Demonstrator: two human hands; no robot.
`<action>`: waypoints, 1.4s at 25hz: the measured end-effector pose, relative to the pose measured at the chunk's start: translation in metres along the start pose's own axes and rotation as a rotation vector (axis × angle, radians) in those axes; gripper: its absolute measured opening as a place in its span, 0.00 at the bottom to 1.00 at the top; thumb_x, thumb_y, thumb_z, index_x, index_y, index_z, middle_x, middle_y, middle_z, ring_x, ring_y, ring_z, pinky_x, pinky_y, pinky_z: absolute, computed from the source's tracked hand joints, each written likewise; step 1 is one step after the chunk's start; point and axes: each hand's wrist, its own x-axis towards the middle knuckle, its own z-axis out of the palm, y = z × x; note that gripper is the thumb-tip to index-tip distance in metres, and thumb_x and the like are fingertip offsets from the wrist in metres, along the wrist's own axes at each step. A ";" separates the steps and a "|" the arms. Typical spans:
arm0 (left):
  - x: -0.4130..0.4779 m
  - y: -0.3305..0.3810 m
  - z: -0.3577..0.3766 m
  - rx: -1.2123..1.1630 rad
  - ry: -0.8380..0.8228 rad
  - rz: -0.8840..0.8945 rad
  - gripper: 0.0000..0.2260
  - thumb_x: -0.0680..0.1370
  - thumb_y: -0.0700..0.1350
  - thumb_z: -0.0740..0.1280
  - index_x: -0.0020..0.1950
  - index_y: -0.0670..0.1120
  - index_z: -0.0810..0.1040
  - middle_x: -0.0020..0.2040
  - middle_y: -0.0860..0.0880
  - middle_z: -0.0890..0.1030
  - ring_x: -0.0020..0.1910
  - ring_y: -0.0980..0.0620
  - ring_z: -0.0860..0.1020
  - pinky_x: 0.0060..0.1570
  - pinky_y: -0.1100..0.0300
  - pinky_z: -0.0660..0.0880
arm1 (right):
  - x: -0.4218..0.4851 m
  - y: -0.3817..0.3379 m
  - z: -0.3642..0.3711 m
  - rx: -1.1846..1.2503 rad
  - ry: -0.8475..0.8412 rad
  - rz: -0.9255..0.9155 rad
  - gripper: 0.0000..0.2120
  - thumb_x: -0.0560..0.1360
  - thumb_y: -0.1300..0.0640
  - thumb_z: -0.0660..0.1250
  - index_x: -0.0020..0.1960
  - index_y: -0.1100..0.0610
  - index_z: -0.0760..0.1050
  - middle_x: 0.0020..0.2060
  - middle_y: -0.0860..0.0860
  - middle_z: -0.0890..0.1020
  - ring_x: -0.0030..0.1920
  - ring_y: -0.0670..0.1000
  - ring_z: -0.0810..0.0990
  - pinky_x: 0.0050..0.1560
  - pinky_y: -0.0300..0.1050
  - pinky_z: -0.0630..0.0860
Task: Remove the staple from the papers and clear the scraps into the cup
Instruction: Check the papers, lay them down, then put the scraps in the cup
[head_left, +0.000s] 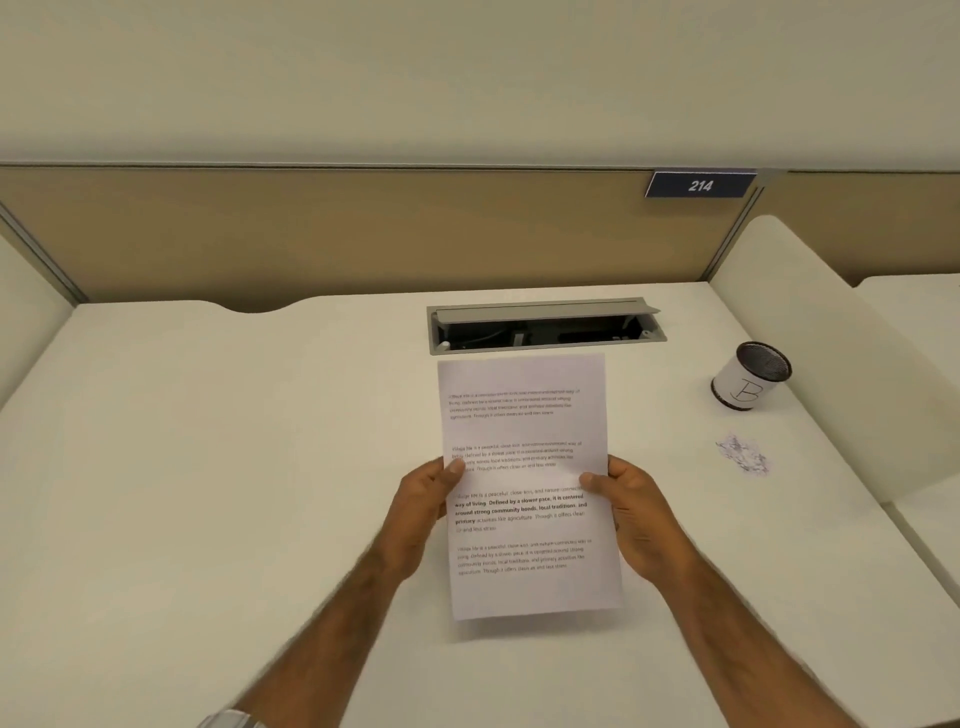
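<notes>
White printed papers (527, 426) are held up above the desk, facing me, text upright. My left hand (423, 509) grips their left edge with the thumb on the front. My right hand (636, 514) grips the right edge the same way. I cannot make out a staple on the sheets. A small pile of crumpled paper scraps (742, 454) lies on the desk to the right. Behind the scraps stands a mesh cup (752, 376) wrapped in a white label marked "B".
The white desk (234, 441) has an open cable tray (545, 327) in its surface just behind the papers. A tan partition with a "214" sign (700, 185) closes the back, and white side panels flank the desk.
</notes>
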 end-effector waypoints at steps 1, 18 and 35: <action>-0.003 0.012 0.003 -0.012 -0.025 -0.004 0.19 0.80 0.54 0.70 0.65 0.45 0.81 0.60 0.44 0.86 0.60 0.41 0.84 0.60 0.47 0.80 | -0.002 -0.006 0.004 0.002 -0.019 -0.031 0.15 0.77 0.67 0.66 0.62 0.62 0.78 0.56 0.61 0.84 0.55 0.64 0.83 0.55 0.56 0.81; -0.016 0.073 0.031 0.185 0.024 0.264 0.08 0.80 0.52 0.66 0.55 0.56 0.83 0.49 0.57 0.88 0.50 0.54 0.86 0.47 0.61 0.82 | 0.004 -0.034 0.028 -0.215 0.076 -0.361 0.12 0.75 0.66 0.71 0.54 0.51 0.81 0.49 0.48 0.87 0.48 0.53 0.85 0.48 0.45 0.82; -0.016 0.096 0.048 0.232 0.004 0.365 0.09 0.78 0.57 0.65 0.48 0.71 0.83 0.45 0.60 0.86 0.50 0.49 0.84 0.51 0.51 0.81 | -0.002 -0.050 0.027 -0.201 0.123 -0.448 0.11 0.76 0.64 0.71 0.51 0.49 0.82 0.47 0.48 0.87 0.47 0.50 0.84 0.50 0.46 0.82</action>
